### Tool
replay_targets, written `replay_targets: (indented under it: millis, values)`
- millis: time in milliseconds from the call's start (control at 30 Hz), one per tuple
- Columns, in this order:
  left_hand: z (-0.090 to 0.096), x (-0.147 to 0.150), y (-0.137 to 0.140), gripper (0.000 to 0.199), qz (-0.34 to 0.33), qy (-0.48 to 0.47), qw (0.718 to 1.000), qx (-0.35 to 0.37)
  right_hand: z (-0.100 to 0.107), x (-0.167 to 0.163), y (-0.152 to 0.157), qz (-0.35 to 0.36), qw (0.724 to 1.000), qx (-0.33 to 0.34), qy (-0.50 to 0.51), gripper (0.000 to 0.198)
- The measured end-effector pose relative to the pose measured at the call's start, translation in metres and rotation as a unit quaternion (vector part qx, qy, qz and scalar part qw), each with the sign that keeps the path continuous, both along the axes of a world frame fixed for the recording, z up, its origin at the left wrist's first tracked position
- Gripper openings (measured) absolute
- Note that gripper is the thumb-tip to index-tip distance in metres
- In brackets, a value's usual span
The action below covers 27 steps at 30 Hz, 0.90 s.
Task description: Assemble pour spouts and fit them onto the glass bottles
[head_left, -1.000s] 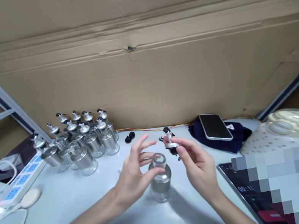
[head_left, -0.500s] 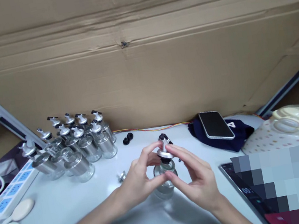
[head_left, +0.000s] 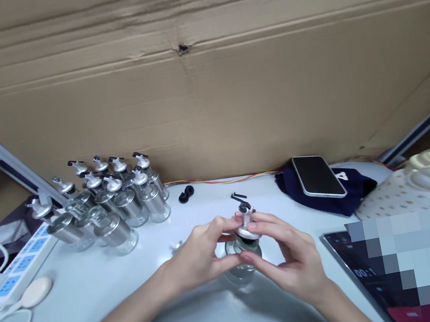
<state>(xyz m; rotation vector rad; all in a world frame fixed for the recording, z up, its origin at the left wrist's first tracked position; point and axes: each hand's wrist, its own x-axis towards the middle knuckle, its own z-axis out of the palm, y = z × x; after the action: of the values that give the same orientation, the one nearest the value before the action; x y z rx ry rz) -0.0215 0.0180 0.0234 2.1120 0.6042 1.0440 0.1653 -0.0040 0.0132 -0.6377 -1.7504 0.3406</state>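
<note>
A clear glass bottle [head_left: 241,276] stands upright on the table in front of me. In its neck sits a silver pour spout [head_left: 247,228] with a black flip lid. My left hand [head_left: 200,255] is closed around the left of the neck, thumb low on the glass and fingers up beside the spout. From the right, my right hand [head_left: 294,255] pinches in, its fingers against the spout's silver collar and its thumb at the bottle neck. Partly hidden behind my left hand is a small silver piece [head_left: 177,247]. How deep the spout's stopper sits is mostly covered by fingers.
Several bottles with steel sleeves [head_left: 126,201], most with spouts, crowd the back left. Beside them are a power strip [head_left: 25,266] and white cables. Two small black parts [head_left: 186,194] lie farther back. To the right are a phone [head_left: 318,177] on dark cloth and another device [head_left: 357,272].
The spout has moved down, with its black stopper now lower in the bottle neck. Both hands have come down with it. The camera view has shifted slightly.
</note>
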Motion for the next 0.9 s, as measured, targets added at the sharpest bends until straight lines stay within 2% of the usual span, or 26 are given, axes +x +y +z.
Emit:
replay_targets:
  millis: [267,533,767,900]
  values:
    - [0.006,0.0,0.001,0.025,-0.011,0.014,0.999,-0.038,-0.005,0.0,-0.001,-0.015,1.0,0.012,0.025,0.045]
    - [0.005,0.0,0.002,0.017,0.002,0.028,0.999,0.028,-0.004,-0.004,-0.002,-0.051,0.997,0.066,0.009,0.028]
    - [0.006,0.002,0.005,0.014,-0.01,-0.01,0.995,0.099,-0.009,-0.008,-0.002,-0.035,0.994,0.1,-0.01,0.042]
    - [0.004,0.002,0.006,0.017,-0.009,0.0,0.995,0.099,-0.014,-0.008,-0.002,-0.032,0.994,0.105,-0.028,0.04]
